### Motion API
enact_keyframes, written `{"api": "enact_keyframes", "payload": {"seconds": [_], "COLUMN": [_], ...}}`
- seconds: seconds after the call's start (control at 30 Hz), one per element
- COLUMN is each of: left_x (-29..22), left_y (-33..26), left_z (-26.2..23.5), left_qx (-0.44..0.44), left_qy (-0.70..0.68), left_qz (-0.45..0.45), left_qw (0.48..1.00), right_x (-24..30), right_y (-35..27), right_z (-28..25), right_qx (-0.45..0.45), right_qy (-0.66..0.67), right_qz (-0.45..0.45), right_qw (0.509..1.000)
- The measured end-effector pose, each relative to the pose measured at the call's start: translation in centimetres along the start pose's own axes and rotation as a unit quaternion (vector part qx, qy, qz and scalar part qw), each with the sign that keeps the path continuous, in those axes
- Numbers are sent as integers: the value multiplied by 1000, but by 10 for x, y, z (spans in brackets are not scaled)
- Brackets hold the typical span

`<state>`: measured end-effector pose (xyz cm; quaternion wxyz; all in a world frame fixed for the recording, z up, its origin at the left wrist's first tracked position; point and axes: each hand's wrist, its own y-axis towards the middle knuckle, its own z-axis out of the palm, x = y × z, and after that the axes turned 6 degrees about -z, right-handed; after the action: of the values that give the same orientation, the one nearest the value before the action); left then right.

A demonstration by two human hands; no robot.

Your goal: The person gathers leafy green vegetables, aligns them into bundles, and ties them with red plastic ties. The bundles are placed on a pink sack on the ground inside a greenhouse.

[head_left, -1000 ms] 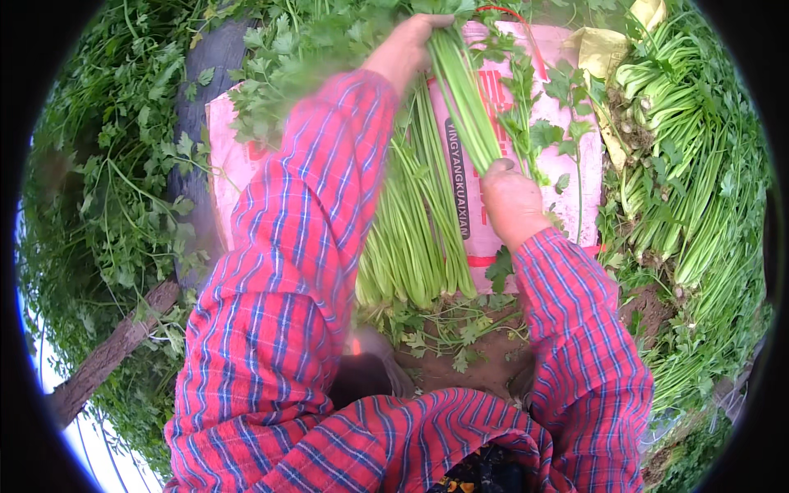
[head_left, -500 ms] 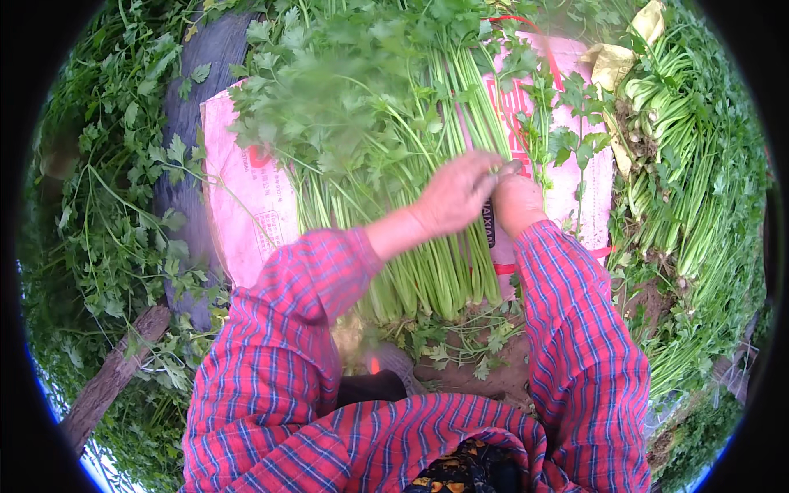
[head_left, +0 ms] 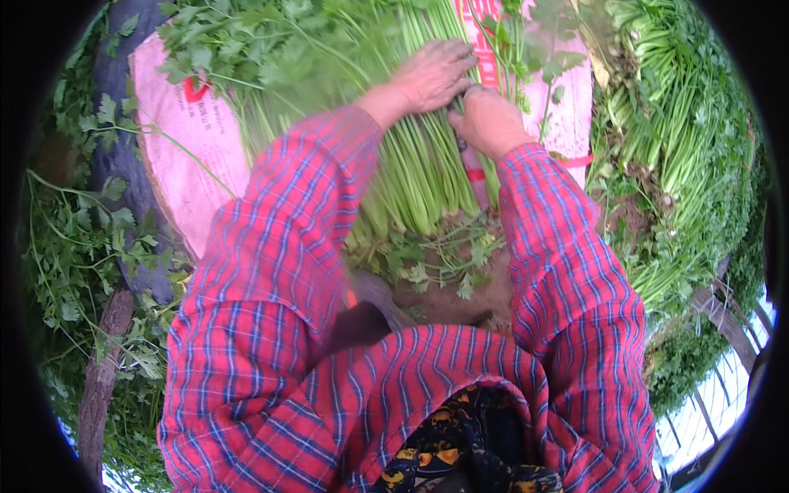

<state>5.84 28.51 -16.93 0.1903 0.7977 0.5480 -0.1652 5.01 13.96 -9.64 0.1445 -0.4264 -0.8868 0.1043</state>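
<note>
While the pink sheet [head_left: 185,156] is lying across the upper frame, the celery [head_left: 403,164] is resting on it at upper centre, its stalks [head_left: 427,185] running up the frame and looking slim, pale green and close-packed below leafy tops [head_left: 234,37]. Flat and unclenched, the left hand [head_left: 431,76] is lying across them; the right hand [head_left: 491,122] is resting half-curled at their right edge, its grip hidden.

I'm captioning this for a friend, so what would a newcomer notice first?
Probably the red plaid sleeves, reaching up from the lower edge. Above them, the left hand and right hand are close together at green stalks laid on a pink printed sheet. More leafy stalks are piled along the right side.
</note>
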Motion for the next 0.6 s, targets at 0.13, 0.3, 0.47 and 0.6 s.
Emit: {"api": "enact_keyframes", "payload": {"seconds": [0.13, 0.3, 0.47, 0.6], "left_x": [-5, -10, -18, -21], "left_y": [-3, -6, -5, -4], "left_z": [-3, -14, -27, -32], "left_qx": [88, 96, 142, 155], "left_qy": [142, 188, 219, 126], "left_qz": [15, 39, 52, 61], "left_qw": [986, 977, 964, 978], "right_x": [-46, -82, -63, -39], "right_y": [-55, -84, -70, -51], "right_z": [-51, -42, -7, -3], "right_qx": [-214, -19, -6, 45], "right_qy": [395, 416, 460, 331], "right_qz": [59, 349, 165, 108], "right_qw": [892, 839, 872, 936]}}
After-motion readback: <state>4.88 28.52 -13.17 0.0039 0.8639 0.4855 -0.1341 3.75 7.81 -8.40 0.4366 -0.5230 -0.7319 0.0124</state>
